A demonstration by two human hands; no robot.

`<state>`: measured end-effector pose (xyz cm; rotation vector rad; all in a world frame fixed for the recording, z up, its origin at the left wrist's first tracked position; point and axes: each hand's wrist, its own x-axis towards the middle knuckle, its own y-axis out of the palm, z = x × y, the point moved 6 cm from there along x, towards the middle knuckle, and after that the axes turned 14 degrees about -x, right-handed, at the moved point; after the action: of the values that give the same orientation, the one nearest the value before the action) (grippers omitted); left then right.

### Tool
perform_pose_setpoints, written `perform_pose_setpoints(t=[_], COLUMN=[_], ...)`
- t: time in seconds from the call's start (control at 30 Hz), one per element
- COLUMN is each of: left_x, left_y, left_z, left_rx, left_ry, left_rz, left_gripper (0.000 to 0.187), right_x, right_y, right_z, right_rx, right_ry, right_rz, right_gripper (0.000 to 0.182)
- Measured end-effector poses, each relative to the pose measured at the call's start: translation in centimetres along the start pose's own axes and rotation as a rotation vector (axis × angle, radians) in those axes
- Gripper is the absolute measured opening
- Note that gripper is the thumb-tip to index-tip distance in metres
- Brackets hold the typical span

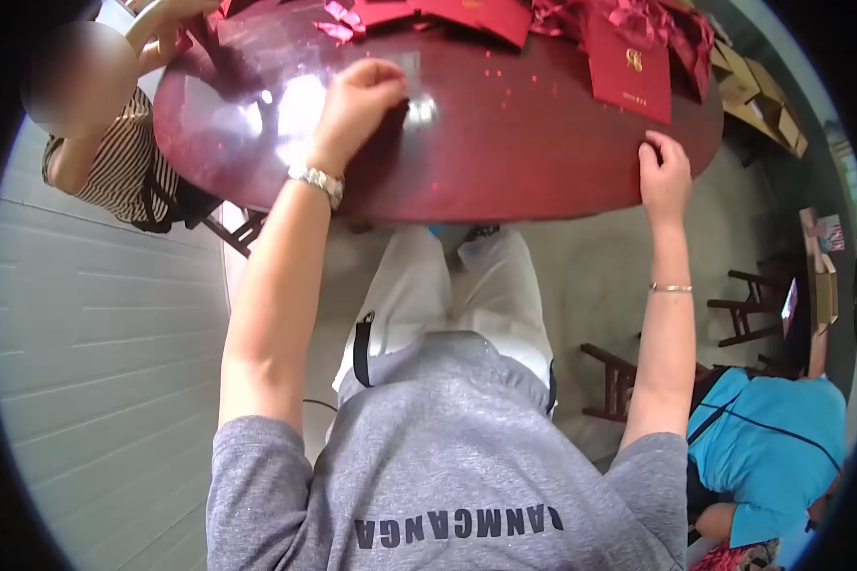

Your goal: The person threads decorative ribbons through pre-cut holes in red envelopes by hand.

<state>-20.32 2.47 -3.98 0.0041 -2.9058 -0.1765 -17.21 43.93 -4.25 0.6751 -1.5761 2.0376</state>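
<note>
My left hand (360,103) is over the left half of the dark red, glossy table (505,171). Its fingers are curled together; anything between them is too small to make out. My right hand (665,176) is at the table's right front edge, fingers bent and thumb beside them, just below a red folder (628,71) with gold print. No object shows in it, though its inner side is partly hidden. Tiny red scraps lie scattered on the tabletop between the hands and the folders.
More red folders (481,17) and crumpled red paper (633,21) line the far side. Cardboard boxes (757,95) stand at the right. A person in stripes (119,167) is at the left, another in blue (776,419) at lower right. Wooden stools (747,305) stand behind.
</note>
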Motion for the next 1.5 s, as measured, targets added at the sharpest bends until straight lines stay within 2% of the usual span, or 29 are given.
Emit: perform_pose_setpoints(t=[0.03, 0.1, 0.17, 0.23, 0.33, 0.53, 0.6, 0.67, 0.7, 0.9, 1.1, 1.23, 1.33, 1.43, 1.5], left_x=[0.4, 0.6, 0.5, -0.1, -0.5, -1.4, -1.3, -1.8, -2.3, -2.7, -2.4, -2.3, -2.5, -2.8, -2.2], left_y=[-1.0, -2.4, -2.9, -2.6, -1.7, -1.4, -1.7, -1.3, -1.0, -0.2, 0.0, -0.1, 0.1, 0.3, 0.1], left_z=[0.2, 0.6, 0.6, 0.7, -0.1, 0.1, -0.1, -0.3, -0.6, -0.8, -1.0, -0.7, -1.2, -2.1, -0.9], left_rx=[-0.072, -0.417, -0.488, -0.473, -0.245, -0.254, -0.268, -0.221, -0.264, -0.111, 0.003, -0.056, 0.05, 0.226, 0.175], left_ry=[-0.045, -0.085, -0.078, -0.072, 0.025, 0.036, 0.108, 0.168, 0.153, 0.048, 0.029, 0.037, 0.04, 0.179, 0.182], left_rz=[0.007, -0.033, -0.006, -0.031, -0.089, -0.116, -0.044, -0.101, -0.166, -0.169, -0.173, -0.167, -0.164, -0.139, -0.129], left_gripper=[0.017, 0.016, 0.017, 0.017, 0.018, 0.018, 0.018, 0.015, 0.017, 0.013, 0.008, 0.008, 0.009, 0.009, 0.01], right_x=[0.3, 0.5, 0.4, 0.3, 0.2, 0.3, 0.5, 0.3, 0.2, -0.2, -0.5, -0.3, -0.1, -0.1, 0.0], right_y=[-0.1, 0.3, 0.2, 0.2, 0.3, 0.1, 0.1, 0.0, 0.0, 1.2, 0.9, 1.2, 1.3, 0.9, 0.9], right_z=[0.0, -0.1, -0.2, 0.0, 0.0, 0.1, 0.1, 0.4, 0.6, -1.0, -0.9, -1.2, -1.3, -0.9, -0.8], right_rx=[0.008, -0.039, -0.083, -0.086, -0.123, -0.156, -0.139, -0.085, -0.071, -0.113, -0.092, -0.103, -0.114, -0.092, -0.115], right_ry=[0.012, 0.008, 0.005, 0.002, 0.008, 0.016, -0.056, -0.068, -0.062, -0.057, -0.013, -0.009, -0.03, -0.052, -0.077], right_rz=[0.006, 0.018, 0.03, 0.035, 0.027, 0.034, 0.001, -0.021, -0.01, 0.041, 0.089, 0.122, 0.098, 0.094, 0.078], right_gripper=[0.023, 0.024, 0.025, 0.028, 0.027, 0.027, 0.028, 0.027, 0.026, 0.024, 0.025, 0.025, 0.025, 0.024, 0.024])
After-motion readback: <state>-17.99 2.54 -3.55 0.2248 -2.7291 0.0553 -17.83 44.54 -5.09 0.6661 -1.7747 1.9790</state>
